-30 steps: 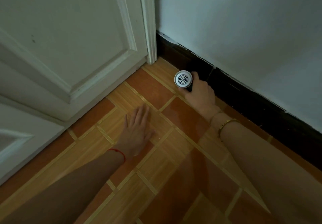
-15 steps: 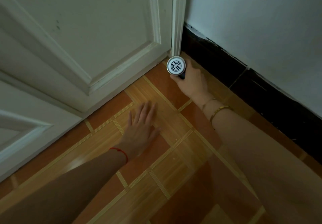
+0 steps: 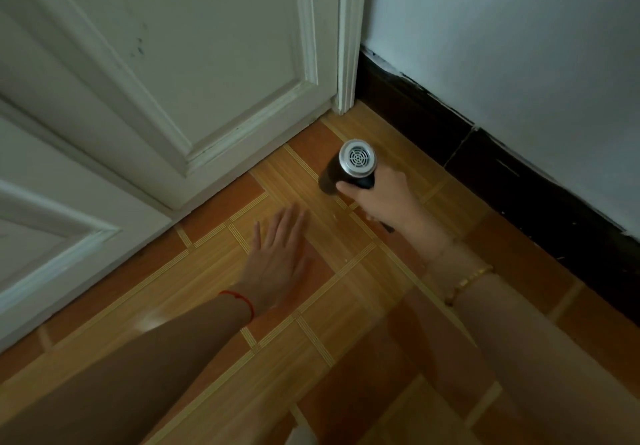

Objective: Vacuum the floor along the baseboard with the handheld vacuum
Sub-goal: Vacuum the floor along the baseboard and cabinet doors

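Right hand hides handheld vacuum handle and nozzle

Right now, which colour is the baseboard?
The baseboard is black, seen best in the head view.

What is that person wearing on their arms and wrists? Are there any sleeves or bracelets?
No sleeves show, and both forearms are bare. At the wrist of the left hand there is a thin red string bracelet. At the wrist of the right hand there is a gold beaded bracelet, with a finer, thinner chain beside it, nearer the hand.
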The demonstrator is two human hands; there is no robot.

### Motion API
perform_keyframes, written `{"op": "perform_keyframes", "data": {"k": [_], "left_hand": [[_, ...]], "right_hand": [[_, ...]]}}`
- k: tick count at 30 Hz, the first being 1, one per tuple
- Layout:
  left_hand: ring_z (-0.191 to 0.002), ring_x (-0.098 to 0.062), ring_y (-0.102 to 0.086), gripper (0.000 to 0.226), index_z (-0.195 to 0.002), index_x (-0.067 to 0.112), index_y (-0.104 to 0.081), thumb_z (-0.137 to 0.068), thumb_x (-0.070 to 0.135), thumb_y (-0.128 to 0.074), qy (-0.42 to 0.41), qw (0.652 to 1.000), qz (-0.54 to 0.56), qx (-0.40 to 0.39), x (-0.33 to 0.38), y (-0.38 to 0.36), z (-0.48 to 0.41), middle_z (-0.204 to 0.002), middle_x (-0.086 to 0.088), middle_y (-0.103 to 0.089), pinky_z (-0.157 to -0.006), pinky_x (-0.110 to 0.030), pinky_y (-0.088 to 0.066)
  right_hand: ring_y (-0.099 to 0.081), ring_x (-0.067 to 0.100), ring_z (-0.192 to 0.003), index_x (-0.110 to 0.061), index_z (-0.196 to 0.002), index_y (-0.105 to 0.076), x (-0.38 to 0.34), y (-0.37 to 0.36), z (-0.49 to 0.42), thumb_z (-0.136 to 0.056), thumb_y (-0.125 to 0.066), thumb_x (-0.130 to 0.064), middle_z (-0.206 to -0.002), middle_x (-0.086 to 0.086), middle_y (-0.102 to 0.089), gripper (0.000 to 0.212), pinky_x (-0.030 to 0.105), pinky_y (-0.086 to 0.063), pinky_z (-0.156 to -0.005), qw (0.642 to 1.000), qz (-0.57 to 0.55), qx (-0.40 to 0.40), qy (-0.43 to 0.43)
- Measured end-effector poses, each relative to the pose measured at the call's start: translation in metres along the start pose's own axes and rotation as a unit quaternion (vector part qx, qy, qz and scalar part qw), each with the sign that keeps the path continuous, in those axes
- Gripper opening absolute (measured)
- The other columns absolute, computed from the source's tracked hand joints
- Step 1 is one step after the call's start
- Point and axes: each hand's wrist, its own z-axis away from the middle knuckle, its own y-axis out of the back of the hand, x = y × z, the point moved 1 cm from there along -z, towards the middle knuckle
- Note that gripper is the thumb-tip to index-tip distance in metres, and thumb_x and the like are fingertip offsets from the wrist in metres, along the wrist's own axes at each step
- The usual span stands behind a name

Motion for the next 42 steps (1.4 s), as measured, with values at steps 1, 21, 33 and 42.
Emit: {"op": "perform_keyframes", "data": {"k": [1, 21, 33, 42], "left_hand": [[-0.152, -0.024, 0.013, 0.069, -0.154, 0.024, 0.015, -0.1, 0.054, -0.016, 0.0, 1.0, -0.003, -0.004, 0.002, 0.0, 0.002, -0.165, -0.002, 0.014, -0.122, -0.054, 0.005], [-0.152, -0.027, 0.014, 0.068, -0.154, 0.016, 0.016, -0.105, 0.041, -0.023, -0.148, 0.988, -0.032, -0.029, 0.114, 0.013, 0.009, -0.164, -0.008, 0.018, -0.122, -0.053, 0.003], [-0.152, -0.021, 0.013, 0.072, -0.156, 0.017, 0.01, -0.102, 0.046, -0.027, -0.288, 0.956, -0.035, -0.048, 0.227, -0.013, -0.006, -0.165, -0.005, 0.015, -0.122, -0.053, 0.005], [-0.151, -0.024, 0.017, 0.07, -0.155, 0.017, 0.013, -0.103, 0.046, -0.023, -0.364, 0.927, -0.055, -0.063, 0.28, -0.012, 0.009, -0.164, -0.007, 0.018, -0.121, -0.052, 0.007]], "right_hand": [[-0.063, 0.016, -0.079, -0.019, -0.121, -0.058, 0.003, 0.003, 0.011, -0.081, -0.075, -0.039, -0.095, -0.002, -0.063, 0.048, 0.029, -0.057, -0.068, 1.0, 0.008, -0.015, -0.01], [-0.067, 0.025, -0.097, -0.022, -0.138, -0.045, 0.087, 0.059, 0.169, -0.088, -0.066, -0.048, -0.114, 0.004, -0.07, 0.061, 0.03, -0.047, -0.066, 0.972, 0.112, 0.196, -0.073], [-0.067, 0.033, -0.094, -0.018, -0.149, -0.029, 0.151, 0.133, 0.216, -0.094, -0.059, -0.046, -0.116, 0.012, -0.067, 0.069, 0.041, -0.056, -0.071, 0.931, 0.222, 0.236, -0.168], [-0.068, 0.03, -0.091, -0.016, -0.149, -0.027, 0.192, 0.152, 0.281, -0.094, -0.058, -0.045, -0.112, 0.012, -0.068, 0.069, 0.037, -0.056, -0.068, 0.894, 0.232, 0.296, -0.245]]}}
